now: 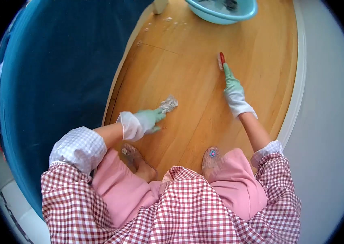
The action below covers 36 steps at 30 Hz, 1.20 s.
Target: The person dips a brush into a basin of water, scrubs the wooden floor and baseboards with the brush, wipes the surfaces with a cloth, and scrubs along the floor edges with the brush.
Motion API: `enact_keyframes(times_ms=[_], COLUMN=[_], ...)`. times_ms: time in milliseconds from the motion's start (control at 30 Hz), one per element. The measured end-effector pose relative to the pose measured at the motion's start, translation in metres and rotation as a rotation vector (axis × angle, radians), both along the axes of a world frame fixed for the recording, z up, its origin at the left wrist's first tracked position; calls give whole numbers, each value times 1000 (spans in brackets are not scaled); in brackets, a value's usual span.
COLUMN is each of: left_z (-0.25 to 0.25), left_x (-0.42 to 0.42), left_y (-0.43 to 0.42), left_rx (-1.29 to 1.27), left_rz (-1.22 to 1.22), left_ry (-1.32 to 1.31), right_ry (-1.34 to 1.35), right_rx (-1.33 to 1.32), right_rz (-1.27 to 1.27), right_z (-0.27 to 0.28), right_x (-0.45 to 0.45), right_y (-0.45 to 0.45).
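Observation:
My right hand point(233, 91), in a green and white rubber glove, is closed round the handle of a red scrubbing brush point(221, 61) with pale bristles. It is held out over the wooden floor. My left hand point(145, 121), gloved the same way and a little blurred, reaches low over the floor with its fingers apart. Its fingertips meet or nearly meet a crumpled, clear, shiny wad point(169, 104) that looks like thin plastic. Whether they touch it, I cannot tell.
A light blue basin point(224, 16) with water and something dark in it stands ahead on the wooden floor point(188, 77). Wet suds point(168, 19) spot the boards. Dark blue fabric point(66, 61) borders the left, a white baseboard point(300, 81) the right. My feet wear clear shoes point(211, 156).

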State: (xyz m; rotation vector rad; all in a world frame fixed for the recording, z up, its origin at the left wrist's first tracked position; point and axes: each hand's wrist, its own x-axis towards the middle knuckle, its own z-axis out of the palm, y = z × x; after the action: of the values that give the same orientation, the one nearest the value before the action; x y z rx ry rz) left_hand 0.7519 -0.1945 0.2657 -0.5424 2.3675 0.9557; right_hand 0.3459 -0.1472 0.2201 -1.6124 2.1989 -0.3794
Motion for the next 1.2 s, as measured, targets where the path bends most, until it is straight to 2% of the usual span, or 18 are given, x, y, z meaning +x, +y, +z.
enact_keyframes(times_ms=[67, 133, 167, 233, 333, 367, 467, 600, 633, 667, 767, 800, 833, 867, 933, 1000, 1167, 1200], left_z=[19, 35, 40, 12, -27, -57, -113, -64, -63, -61, -24, -16, -9, -8, -11, 5, 13, 1], left_x=[18, 37, 45, 52, 60, 61, 50, 74, 85, 96, 127, 137, 147, 158, 173, 178, 179, 181], left_y=[20, 28, 27, 10, 5, 8, 10, -1, 0, 4, 11, 20, 24, 32, 36, 50, 53, 50], left_rx=[66, 74, 115, 238, 515, 541, 590, 601, 584, 596, 663, 672, 692, 660, 616, 568, 552, 565], left_rz=[-22, -13, 124, 347, 929, 1089, 1276, 1086, 1057, 1111, 1316, 1391, 1469, 1502, 1554, 1509, 1545, 1581], left_ry=[-88, -23, 44, 200, 394, 448, 450, 406, 357, 349, 286, 284, 277, 234, 131, 103, 57, 46], right_ry=[178, 231, 254, 294, 301, 291, 161, 141, 144, 148, -68, -56, -108, -200, -230, -68, -35, -54], right_rx=[-71, 49, 113, 54, 18, 24, 2, 34, -40, -130, 9, -108, -409, 86, 209, -168, -124, -25], right_rz=[39, -8, -35, 23, 127, 174, 255, 223, 156, 88, 29, 217, 409, 509, 331, 462, 421, 522], right_z=[9, 17, 16, -19, -36, -36, -23, -22, -29, -38, -39, -50, -71, -25, -26, -30, -26, -25], right_x=[11, 26, 36, 44, 99, 122, 151, 159, 150, 142, 159, 184, 210, 241, 251, 210, 206, 238], right_y=[-12, -46, -66, -89, -116, -123, -147, -205, -231, -248, -273, -238, -200, -170, -161, -185, -214, -173])
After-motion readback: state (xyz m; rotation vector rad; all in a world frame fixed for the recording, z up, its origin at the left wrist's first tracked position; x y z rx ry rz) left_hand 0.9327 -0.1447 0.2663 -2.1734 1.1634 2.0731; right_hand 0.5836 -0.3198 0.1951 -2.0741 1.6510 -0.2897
